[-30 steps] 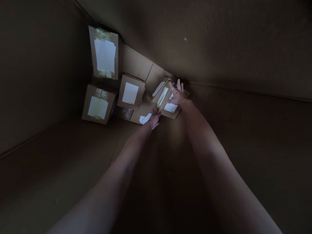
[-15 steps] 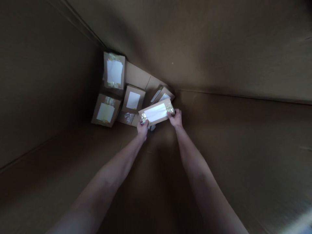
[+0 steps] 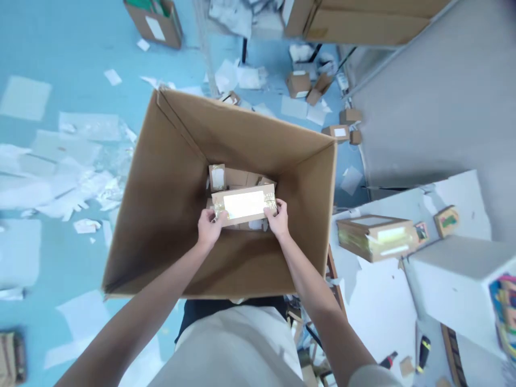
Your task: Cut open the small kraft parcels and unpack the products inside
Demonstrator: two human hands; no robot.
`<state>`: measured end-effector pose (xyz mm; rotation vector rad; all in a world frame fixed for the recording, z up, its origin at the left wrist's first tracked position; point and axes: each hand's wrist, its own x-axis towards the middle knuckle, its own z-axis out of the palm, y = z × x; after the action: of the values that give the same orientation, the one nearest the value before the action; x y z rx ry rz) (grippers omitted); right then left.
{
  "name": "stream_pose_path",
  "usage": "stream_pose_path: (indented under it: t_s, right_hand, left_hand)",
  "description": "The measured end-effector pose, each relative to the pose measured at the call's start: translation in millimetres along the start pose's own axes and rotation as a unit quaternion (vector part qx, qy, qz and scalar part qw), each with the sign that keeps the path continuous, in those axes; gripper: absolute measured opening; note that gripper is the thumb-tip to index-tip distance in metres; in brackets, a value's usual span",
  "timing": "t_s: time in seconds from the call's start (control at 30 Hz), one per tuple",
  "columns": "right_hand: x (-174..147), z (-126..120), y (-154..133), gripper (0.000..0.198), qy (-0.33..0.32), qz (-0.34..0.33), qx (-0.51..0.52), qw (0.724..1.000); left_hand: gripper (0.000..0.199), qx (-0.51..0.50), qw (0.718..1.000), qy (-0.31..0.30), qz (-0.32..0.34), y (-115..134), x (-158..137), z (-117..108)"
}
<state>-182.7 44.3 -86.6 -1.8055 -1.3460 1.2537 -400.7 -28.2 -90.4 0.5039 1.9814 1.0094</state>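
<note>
Between my two hands is a long brown cardboard box (image 3: 220, 200) with a white label and clear tape at its ends. My left hand (image 3: 210, 226) grips its left end, thumb on top. On the right end my right hand (image 3: 278, 217) is closed, also with the thumb on top. The held box is over the inside of a big open carton (image 3: 157, 199). Beneath it, smaller labelled boxes lie on the carton's bottom, one small box (image 3: 217, 177) showing at the far left; the others are partly hidden by the held box.
To the right is a white table (image 3: 387, 295) bearing a taped box (image 3: 374, 236) and a utility knife (image 3: 423, 352). Paper and plastic scraps (image 3: 64, 183) litter the blue floor on the left. Several small boxes stand beyond the carton near the grey wall (image 3: 435, 113).
The view has risen out of the carton, so its rim and the room now show. Both hands have lifted the box up from the carton's bottom.
</note>
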Motion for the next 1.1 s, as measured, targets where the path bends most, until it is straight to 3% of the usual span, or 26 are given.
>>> stream_pose_path:
  t_s: [0.1,0.2,0.3,0.4,0.53,0.63,0.73,0.8,0.9,1.1]
  right_hand:
    - [-56,-40,-46,0.069,0.004,-0.034,0.003,0.999]
    - [-105,-95,-77,0.062,0.006,-0.102,-0.012,0.995]
    - [-147,-166,-90,0.056,0.023,-0.168,-0.023,0.985]
    - [-189,-247,-81,0.053,0.061,-0.199,-0.033,0.977]
    - [-243,-354,-31,0.054,0.11,-0.186,-0.022,0.976]
    - [-267,-420,25,0.055,0.153,-0.145,-0.012,0.977]
    - [-267,-472,79,0.06,0.196,-0.088,-0.009,0.977]
    - [-254,-498,108,0.064,0.214,-0.058,-0.012,0.975]
    - [-224,-527,135,0.066,0.217,-0.049,-0.017,0.975]
    - [-161,-547,148,0.059,0.187,-0.09,-0.007,0.978]
  left_hand:
    - [0.05,0.041,0.999,0.01,0.023,50,-50,-31]
    - [0.07,0.06,0.995,-0.036,0.066,88,-108,-45]
    - [0.069,0.101,0.98,-0.14,0.097,116,-172,-44]
    - [0.064,0.163,0.961,-0.179,0.131,135,-241,-23]
    - [0.056,0.243,0.919,-0.243,0.194,144,-326,40]
    - [0.056,0.203,0.897,-0.334,0.204,136,-371,106]
    - [0.054,0.145,0.874,-0.425,0.187,122,-401,173]
    - [0.049,0.116,0.867,-0.454,0.167,113,-412,213]
    - [0.045,0.099,0.875,-0.449,0.152,98,-420,261]
    - [0.053,0.064,0.9,-0.413,0.126,71,-412,318]
